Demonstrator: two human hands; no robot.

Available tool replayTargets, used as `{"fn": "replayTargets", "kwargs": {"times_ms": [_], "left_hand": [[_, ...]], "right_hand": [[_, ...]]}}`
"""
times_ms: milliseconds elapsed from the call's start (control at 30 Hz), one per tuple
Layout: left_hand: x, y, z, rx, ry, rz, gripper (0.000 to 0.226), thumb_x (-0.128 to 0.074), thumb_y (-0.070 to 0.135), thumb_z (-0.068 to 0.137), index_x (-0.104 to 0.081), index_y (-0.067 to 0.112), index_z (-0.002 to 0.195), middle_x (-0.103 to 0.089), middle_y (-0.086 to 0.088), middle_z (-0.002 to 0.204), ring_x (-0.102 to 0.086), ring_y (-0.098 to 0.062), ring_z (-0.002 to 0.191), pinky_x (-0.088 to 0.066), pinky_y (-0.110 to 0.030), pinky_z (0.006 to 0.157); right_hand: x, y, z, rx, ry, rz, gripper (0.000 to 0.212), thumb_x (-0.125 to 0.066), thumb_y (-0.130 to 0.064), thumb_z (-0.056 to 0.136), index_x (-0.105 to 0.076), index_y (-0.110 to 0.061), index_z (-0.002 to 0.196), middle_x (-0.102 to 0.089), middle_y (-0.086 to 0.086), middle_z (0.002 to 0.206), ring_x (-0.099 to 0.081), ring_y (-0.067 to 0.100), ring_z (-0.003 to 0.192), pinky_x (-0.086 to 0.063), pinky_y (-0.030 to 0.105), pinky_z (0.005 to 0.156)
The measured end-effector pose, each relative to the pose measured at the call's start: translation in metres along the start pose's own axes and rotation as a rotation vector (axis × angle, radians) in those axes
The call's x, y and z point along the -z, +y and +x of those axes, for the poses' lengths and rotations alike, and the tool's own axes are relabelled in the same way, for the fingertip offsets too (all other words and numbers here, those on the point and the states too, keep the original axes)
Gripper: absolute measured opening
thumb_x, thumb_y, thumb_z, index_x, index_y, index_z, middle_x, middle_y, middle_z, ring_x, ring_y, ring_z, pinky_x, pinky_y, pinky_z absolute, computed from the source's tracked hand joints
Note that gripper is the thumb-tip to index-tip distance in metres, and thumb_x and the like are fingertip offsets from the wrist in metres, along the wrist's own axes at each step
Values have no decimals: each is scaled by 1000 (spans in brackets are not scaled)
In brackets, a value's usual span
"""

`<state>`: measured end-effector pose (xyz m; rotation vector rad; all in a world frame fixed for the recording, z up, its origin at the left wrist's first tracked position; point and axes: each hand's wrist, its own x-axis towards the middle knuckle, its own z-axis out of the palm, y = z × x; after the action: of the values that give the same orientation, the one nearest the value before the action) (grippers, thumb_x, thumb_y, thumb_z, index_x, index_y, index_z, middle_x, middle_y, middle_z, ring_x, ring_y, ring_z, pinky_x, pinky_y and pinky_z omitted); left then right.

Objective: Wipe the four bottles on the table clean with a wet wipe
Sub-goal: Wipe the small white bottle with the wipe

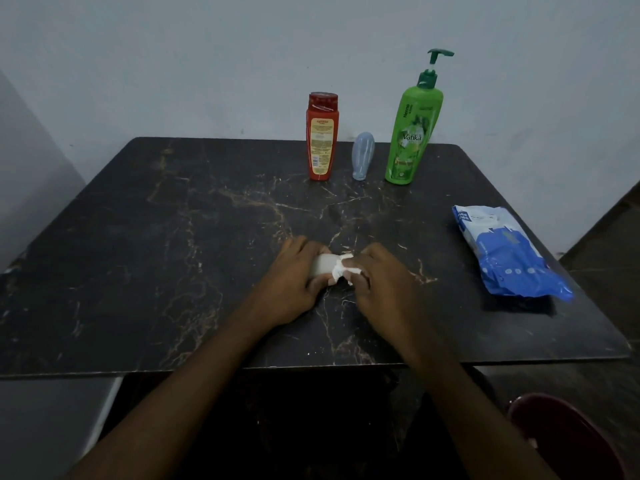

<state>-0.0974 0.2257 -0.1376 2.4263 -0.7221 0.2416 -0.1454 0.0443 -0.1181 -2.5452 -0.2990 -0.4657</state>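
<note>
A small white bottle (322, 265) lies on its side near the middle of the black marble table (173, 237), and my left hand (294, 282) grips it. My right hand (381, 282) presses a white wet wipe (343, 270) around the bottle's right end. At the back of the table stand a red bottle (321, 140), a small pale blue bottle (362, 155) resting cap-down, and a tall green pump bottle (412, 133).
A blue and white pack of wet wipes (502, 254) lies near the table's right edge. A dark red chair (568, 441) shows at the lower right. A pale wall rises behind the table.
</note>
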Motion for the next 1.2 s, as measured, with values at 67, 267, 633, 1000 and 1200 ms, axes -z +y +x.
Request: {"fn": "replayTargets", "kwargs": {"times_ms": [67,267,633,1000,1200], "left_hand": [[0,1,-1,-17,8,11,39,-70,34,93,-57,15,124,-49,4,116,-38,-8,106,-29,-19,85],[-1,4,-3,-50,39,66,36,-71,33,91,-56,12,116,-47,2,111,-37,-9,100,-32,-23,83],[1,10,-6,-38,27,-5,28,-69,32,93,-52,21,112,-59,5,109,-52,-12,97,-46,-32,81],[2,15,-8,-138,5,84,24,-66,24,91,-45,25,103,-55,11,96,-48,-10,86,-40,-30,74],[0,13,-8,-131,-6,88,30,-65,28,87,-51,23,112,-50,12,101,-47,-11,94,-41,-31,81]], "right_hand": [[0,-1,12,-46,20,0,18,-63,-6,89,-72,-13,103,-55,2,99,-57,16,83,-39,23,70],[16,-5,54,-177,-226,-63,21,-65,-14,89,-71,-7,108,-61,8,101,-58,18,94,-32,21,63],[-11,-1,-6,-115,172,50,12,-64,-12,88,-72,-19,93,-52,-7,90,-54,13,73,-49,34,63],[0,2,10,-128,58,9,5,-64,-16,91,-67,-15,95,-48,-5,90,-56,17,78,-41,30,66],[-14,4,-20,-96,210,66,16,-66,-12,88,-73,-22,99,-54,-8,90,-52,7,71,-46,24,64]]}}
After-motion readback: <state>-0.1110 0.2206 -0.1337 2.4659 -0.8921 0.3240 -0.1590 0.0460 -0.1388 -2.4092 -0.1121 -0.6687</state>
